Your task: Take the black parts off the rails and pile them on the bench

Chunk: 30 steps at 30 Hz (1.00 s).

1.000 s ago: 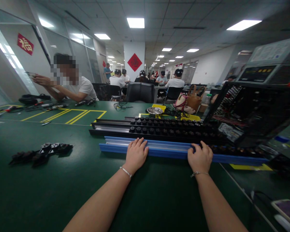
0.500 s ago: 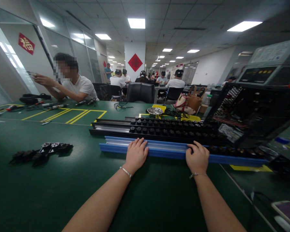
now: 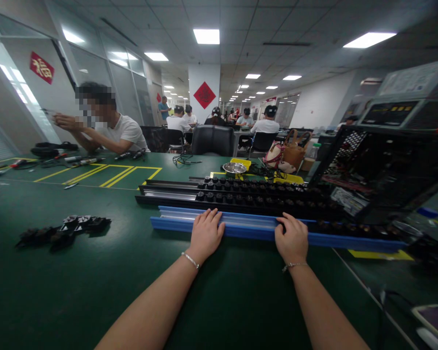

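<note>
Right hand (image 3: 292, 240) has shifted left, grip loosely spread, touching the blue rail (image 3: 248, 231).

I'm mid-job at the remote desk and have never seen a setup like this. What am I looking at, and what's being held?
There is no machine here: you see a person's own two bare hands. One camera, worn on that person's head, looks forward and down, so the forearms enter from the bottom. The left hand and the right hand both rest on a blue rail; how firmly they grip it, I cannot tell. Just beyond it lie black rails carrying rows of small dark parts. On the same green table, a loose cluster of black pieces lies to the left, a metal dish sits farther back, and an open black case stands to the right. Another person sits across the table.
</note>
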{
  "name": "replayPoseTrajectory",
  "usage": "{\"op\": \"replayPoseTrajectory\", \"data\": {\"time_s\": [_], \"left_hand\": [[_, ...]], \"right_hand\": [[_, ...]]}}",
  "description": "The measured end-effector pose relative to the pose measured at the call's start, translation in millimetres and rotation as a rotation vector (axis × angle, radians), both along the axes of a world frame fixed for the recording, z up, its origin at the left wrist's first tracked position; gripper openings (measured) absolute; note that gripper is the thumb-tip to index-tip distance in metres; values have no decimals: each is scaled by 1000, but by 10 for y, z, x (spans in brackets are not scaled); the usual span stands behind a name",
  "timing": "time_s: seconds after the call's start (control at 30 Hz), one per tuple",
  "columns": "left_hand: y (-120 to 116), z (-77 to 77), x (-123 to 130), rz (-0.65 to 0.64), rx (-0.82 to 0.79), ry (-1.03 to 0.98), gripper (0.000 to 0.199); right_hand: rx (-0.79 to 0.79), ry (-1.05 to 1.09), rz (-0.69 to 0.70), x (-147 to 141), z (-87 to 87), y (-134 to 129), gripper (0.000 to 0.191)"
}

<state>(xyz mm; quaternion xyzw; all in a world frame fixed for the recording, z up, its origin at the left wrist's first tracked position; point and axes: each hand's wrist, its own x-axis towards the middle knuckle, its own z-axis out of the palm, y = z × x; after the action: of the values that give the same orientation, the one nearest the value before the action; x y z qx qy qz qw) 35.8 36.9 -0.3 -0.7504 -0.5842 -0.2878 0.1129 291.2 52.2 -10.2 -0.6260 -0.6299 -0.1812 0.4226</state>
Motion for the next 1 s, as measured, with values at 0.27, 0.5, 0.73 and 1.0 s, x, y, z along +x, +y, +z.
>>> {"op": "replayPoseTrajectory", "data": {"time_s": [0.27,0.5,0.73,1.0], "left_hand": [[-8,11,7,-4,-8,2,41],[-1,7,16,7,-11,0,39],[-9,17,13,14,-26,2,40],[5,-4,13,9,-12,-5,39]], "right_hand": [[-5,-8,77,-63,18,-11,28],[6,7,163,-103,9,-10,28],[-5,-14,186,-126,21,-21,29],[17,-22,228,-147,35,-32,29]]}}
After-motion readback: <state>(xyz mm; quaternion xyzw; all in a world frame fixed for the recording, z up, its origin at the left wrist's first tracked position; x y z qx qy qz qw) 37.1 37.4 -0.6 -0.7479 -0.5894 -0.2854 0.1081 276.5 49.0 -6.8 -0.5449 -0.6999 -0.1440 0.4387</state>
